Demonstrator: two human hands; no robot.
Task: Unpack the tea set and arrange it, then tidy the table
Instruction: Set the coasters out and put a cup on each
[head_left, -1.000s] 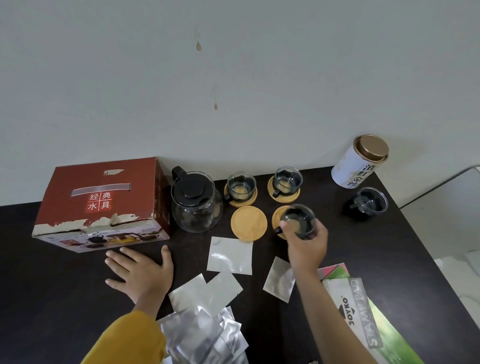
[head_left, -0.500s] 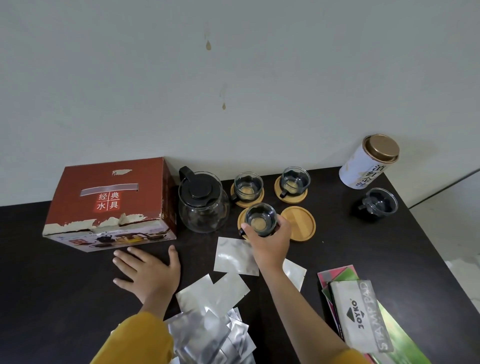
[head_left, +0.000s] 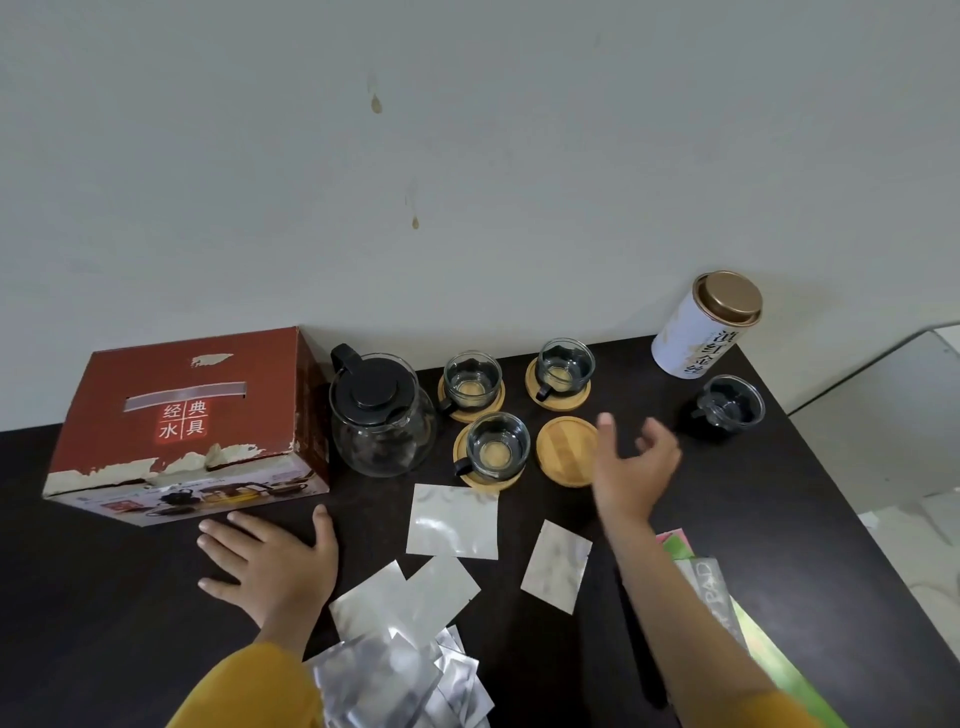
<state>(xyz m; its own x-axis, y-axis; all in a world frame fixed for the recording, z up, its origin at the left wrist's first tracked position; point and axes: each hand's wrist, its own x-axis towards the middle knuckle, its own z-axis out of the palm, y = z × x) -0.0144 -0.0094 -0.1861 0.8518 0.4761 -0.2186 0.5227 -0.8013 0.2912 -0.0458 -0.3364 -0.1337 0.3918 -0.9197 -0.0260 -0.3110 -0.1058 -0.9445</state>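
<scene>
A glass teapot (head_left: 382, 415) with a black lid stands beside the red box (head_left: 182, 421). Three glass cups sit on bamboo coasters: one at the back left (head_left: 471, 382), one at the back right (head_left: 563, 366), one in front (head_left: 496, 449). An empty bamboo coaster (head_left: 563, 449) lies to the right of the front cup. A fourth glass cup (head_left: 730, 402) stands alone on the dark table (head_left: 753, 509) near the white tea tin (head_left: 701, 327). My right hand (head_left: 631, 467) hovers open just right of the empty coaster, holding nothing. My left hand (head_left: 270, 564) lies flat on the table in front of the box.
Several silver foil sachets (head_left: 452, 519) lie scattered in front of the cups, with a heap (head_left: 395, 670) at the near edge. A stamp pad pack on green and pink paper (head_left: 711, 587) lies at the near right. The table's right edge runs close to the lone cup.
My right hand carried a cup from the right front coaster to the left front coaster, let go of it, and moved right, open. The left hand has stayed flat.
</scene>
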